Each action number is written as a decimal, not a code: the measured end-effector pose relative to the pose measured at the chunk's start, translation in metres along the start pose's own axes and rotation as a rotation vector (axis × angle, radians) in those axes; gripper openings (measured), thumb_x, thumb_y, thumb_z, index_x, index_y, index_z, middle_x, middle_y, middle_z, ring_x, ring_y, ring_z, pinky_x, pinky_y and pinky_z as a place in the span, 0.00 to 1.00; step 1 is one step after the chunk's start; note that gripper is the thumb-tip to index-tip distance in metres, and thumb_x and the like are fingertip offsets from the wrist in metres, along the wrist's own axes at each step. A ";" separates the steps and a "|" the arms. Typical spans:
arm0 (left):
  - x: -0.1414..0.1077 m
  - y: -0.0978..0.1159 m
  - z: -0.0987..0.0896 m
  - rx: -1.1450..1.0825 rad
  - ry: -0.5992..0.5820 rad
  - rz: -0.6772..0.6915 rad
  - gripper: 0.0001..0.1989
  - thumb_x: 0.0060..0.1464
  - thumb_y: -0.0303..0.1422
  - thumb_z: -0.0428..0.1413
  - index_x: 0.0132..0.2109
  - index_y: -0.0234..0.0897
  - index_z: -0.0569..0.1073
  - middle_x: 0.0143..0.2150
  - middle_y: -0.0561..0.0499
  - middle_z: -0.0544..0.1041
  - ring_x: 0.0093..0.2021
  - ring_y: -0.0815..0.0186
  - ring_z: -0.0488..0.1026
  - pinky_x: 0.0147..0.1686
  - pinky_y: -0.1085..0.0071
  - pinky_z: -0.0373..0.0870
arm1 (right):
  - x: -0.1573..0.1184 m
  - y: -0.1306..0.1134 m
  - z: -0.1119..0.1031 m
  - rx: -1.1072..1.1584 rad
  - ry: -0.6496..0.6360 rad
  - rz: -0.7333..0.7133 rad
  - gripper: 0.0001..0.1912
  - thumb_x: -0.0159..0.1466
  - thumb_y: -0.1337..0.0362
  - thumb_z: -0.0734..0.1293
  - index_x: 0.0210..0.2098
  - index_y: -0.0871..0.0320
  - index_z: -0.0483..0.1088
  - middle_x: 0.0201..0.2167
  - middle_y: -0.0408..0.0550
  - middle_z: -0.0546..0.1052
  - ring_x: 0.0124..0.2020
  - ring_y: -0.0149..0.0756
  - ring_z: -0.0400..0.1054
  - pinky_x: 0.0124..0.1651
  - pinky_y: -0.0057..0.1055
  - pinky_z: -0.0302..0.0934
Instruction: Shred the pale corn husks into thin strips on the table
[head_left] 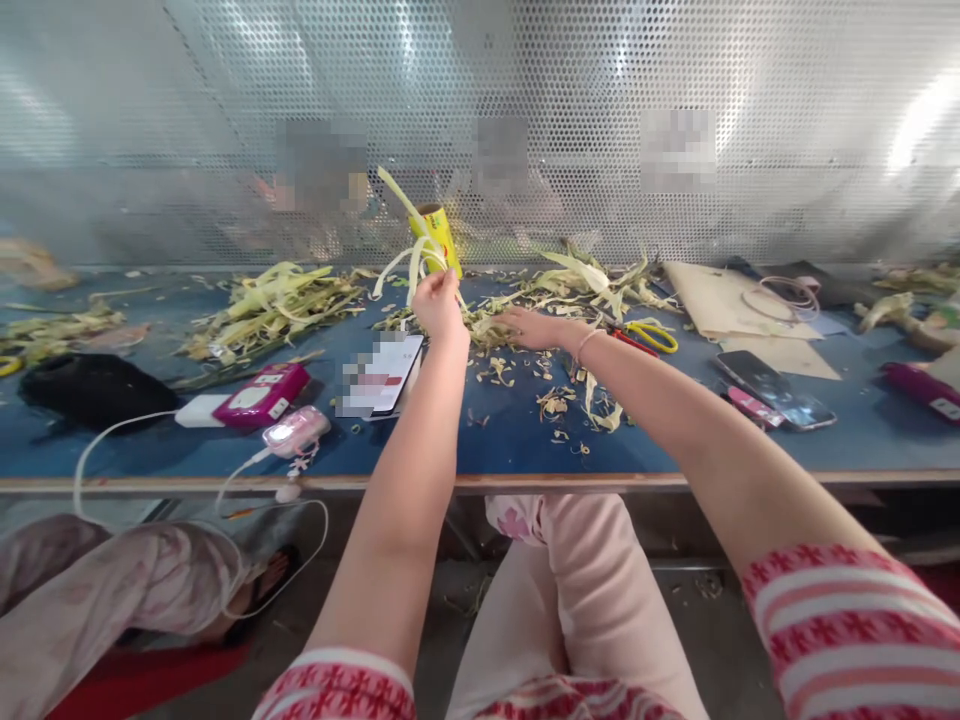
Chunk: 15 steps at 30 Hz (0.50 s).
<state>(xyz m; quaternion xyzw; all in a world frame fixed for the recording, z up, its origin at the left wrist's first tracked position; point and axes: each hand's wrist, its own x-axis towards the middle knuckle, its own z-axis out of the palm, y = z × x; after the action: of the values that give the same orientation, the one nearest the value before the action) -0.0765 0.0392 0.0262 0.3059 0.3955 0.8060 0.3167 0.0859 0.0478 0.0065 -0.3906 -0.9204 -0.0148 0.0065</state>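
Observation:
My left hand (pixel 439 303) is closed, with thumb and fingers pinching several long pale green plant strips (pixel 417 262) that curl up and outward. Just behind them a yellow cylindrical can (pixel 445 240) stands tilted. My right hand (pixel 536 328) lies palm down with its fingers stretched out over a low heap of plant scraps (pixel 486 322). Beside its wrist rest scissors with yellow handles (pixel 654 335) and a red-handled tool (pixel 634 343), partly covered. Another pile of peeled strips (pixel 592 280) spreads behind my right hand.
Left of my forearm lie a lit phone (pixel 386 375), a purple box (pixel 262 393), a pink device (pixel 296 432) on a white cable, and a black bag (pixel 96 388). More strips (pixel 277 305) sit behind. Brown paper (pixel 727 300) and dark phones (pixel 776 390) are at right.

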 end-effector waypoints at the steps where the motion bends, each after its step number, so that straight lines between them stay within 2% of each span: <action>1: 0.000 0.001 0.000 -0.002 0.000 0.003 0.06 0.51 0.30 0.61 0.29 0.36 0.71 0.24 0.54 0.72 0.28 0.70 0.70 0.34 0.71 0.68 | 0.006 -0.001 0.001 -0.006 -0.024 -0.027 0.29 0.67 0.65 0.62 0.66 0.63 0.56 0.63 0.62 0.63 0.62 0.41 0.60 0.63 0.37 0.53; 5: -0.001 0.003 0.001 -0.018 0.002 0.008 0.06 0.50 0.26 0.60 0.28 0.35 0.71 0.23 0.55 0.71 0.27 0.71 0.70 0.35 0.72 0.68 | 0.013 0.004 -0.018 -0.011 -0.072 -0.024 0.19 0.66 0.70 0.60 0.55 0.64 0.68 0.53 0.59 0.73 0.51 0.39 0.68 0.54 0.32 0.59; 8: -0.002 0.005 0.001 -0.023 0.012 0.007 0.05 0.52 0.25 0.59 0.29 0.34 0.71 0.24 0.54 0.71 0.27 0.70 0.70 0.34 0.72 0.66 | 0.007 0.015 -0.048 -0.048 0.047 0.094 0.15 0.66 0.70 0.59 0.49 0.62 0.72 0.49 0.56 0.76 0.48 0.40 0.69 0.52 0.33 0.59; 12: -0.001 0.006 0.000 -0.071 0.018 -0.020 0.05 0.53 0.24 0.59 0.31 0.33 0.71 0.25 0.53 0.71 0.28 0.71 0.70 0.32 0.72 0.64 | -0.005 0.033 -0.087 -0.087 0.190 0.258 0.16 0.65 0.69 0.58 0.49 0.61 0.72 0.45 0.54 0.77 0.44 0.40 0.70 0.48 0.34 0.61; 15: 0.002 0.005 -0.001 -0.100 0.014 -0.033 0.04 0.54 0.24 0.59 0.32 0.33 0.71 0.25 0.53 0.71 0.28 0.71 0.70 0.30 0.73 0.63 | -0.015 0.046 -0.107 -0.121 0.251 0.327 0.16 0.64 0.70 0.59 0.48 0.61 0.72 0.42 0.52 0.77 0.44 0.39 0.69 0.49 0.33 0.60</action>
<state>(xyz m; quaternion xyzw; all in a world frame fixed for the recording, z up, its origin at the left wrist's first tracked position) -0.0794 0.0378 0.0300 0.2777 0.3616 0.8217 0.3421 0.1291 0.0658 0.1142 -0.5297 -0.8341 -0.1171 0.0999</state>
